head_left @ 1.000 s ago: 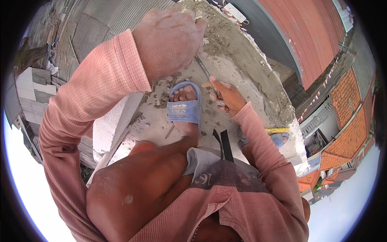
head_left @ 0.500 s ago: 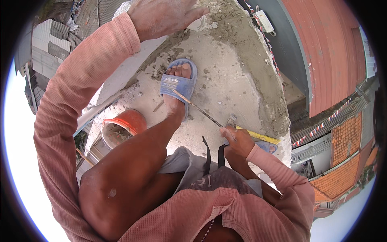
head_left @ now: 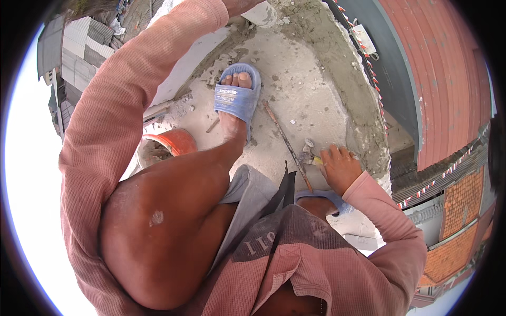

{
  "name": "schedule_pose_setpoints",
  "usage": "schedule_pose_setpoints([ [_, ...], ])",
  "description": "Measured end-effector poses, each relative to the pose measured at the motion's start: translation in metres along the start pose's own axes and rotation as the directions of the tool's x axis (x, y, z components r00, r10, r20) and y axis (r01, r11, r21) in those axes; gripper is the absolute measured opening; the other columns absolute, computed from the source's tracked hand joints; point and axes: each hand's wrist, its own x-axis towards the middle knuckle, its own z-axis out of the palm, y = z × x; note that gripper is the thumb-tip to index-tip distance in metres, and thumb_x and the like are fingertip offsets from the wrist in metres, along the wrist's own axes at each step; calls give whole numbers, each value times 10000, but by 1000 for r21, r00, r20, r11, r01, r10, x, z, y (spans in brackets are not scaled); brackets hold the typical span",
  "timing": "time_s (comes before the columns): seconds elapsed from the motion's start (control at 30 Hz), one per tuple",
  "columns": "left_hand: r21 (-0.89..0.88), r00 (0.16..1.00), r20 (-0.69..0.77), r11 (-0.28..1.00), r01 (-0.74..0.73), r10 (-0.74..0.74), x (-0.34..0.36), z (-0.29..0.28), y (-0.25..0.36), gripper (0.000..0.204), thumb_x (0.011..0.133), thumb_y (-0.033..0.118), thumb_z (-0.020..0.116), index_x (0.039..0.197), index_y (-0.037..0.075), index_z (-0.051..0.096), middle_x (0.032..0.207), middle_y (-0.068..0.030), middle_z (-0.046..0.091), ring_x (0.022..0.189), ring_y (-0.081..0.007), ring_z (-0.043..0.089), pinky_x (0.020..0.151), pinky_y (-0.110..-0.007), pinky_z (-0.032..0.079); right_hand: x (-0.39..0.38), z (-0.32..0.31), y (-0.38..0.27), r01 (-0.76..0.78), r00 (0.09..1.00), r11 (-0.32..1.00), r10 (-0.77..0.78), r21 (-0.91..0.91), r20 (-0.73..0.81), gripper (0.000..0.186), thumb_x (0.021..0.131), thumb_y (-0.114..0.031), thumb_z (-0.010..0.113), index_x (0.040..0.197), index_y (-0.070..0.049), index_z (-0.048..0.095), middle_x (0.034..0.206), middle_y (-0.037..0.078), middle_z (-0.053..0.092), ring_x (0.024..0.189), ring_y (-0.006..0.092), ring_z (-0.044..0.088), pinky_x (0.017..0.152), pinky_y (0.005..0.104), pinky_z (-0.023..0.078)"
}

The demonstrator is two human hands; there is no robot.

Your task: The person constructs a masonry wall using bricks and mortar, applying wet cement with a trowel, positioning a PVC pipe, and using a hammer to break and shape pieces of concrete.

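Note:
My right hand point(head_left: 340, 167) is closed over a yellow-handled tool point(head_left: 317, 160) on the concrete surface, just beyond my right foot. The hand hides most of the handle, and the tool's kind does not show. A thin, mortar-stained rod point(head_left: 284, 141) lies between my feet, touched by neither hand. My left arm stretches to the top edge, where only the wrist and part of my left hand point(head_left: 240, 5) show; the fingers are cut off. Close to it is a whitish round container point(head_left: 262, 15).
An orange bucket point(head_left: 182, 141) stands left of my left leg. Wet mortar point(head_left: 337, 68) runs along the right edge of the concrete ledge. Past that edge lie a red metal roof point(head_left: 432, 79) and tiled roofs point(head_left: 464, 200) lower down. A blue slipper point(head_left: 237, 100) is on my left foot.
My right hand has let go of the rod, which now lies on the concrete, and has moved onto the yellow handle. My left hand has slid mostly out of view at the top.

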Motion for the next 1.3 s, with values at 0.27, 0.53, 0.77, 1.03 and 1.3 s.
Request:
schedule_pose_setpoints([
  [0.27,-224,982,47,957,187,-181,-1,-12,-3,503,995,492,444,896,90,729,892,-188,730,819,-371,718,749,-492,564,-18,33,1,-17,999,987,24,-159,40,244,849,-193,633,1055,-70,582,1043,82,589,1026,270,616,709,391,598],
  [0.53,-262,991,65,956,134,-121,-13,-13,-12,404,996,401,450,1047,78,686,1018,-205,701,969,-371,680,857,-477,532,-39,6,0,-48,998,998,47,-42,-38,199,877,-194,611,1024,-68,568,909,101,628,802,308,695,605,438,580],
  [0.77,-244,993,-82,968,60,-82,-18,4,-10,387,997,398,519,1241,120,633,1022,-199,711,936,-387,679,859,-489,538,-28,-3,-5,-189,951,890,271,414,-148,309,977,-350,587,1019,-48,542,802,227,669,688,429,663,612,510,524],
  [1.03,-55,687,-676,911,-409,267,-65,-15,-57,356,886,224,687,1165,14,614,1238,-192,596,1120,-362,593,940,-448,495,32,16,-18,-213,944,720,326,660,-52,384,1006,-390,555,989,-6,571,708,272,628,690,487,618,600,495,474],
  [1.3,-246,812,-583,943,-222,39,-73,0,-60,601,911,513,615,1214,-5,607,1208,-211,626,1185,-396,556,1051,-478,390,99,-98,-6,14,796,187,593,982,-124,436,1034,-473,491,1073,-64,641,642,-39,438,468,34,392,419,207,308],
])
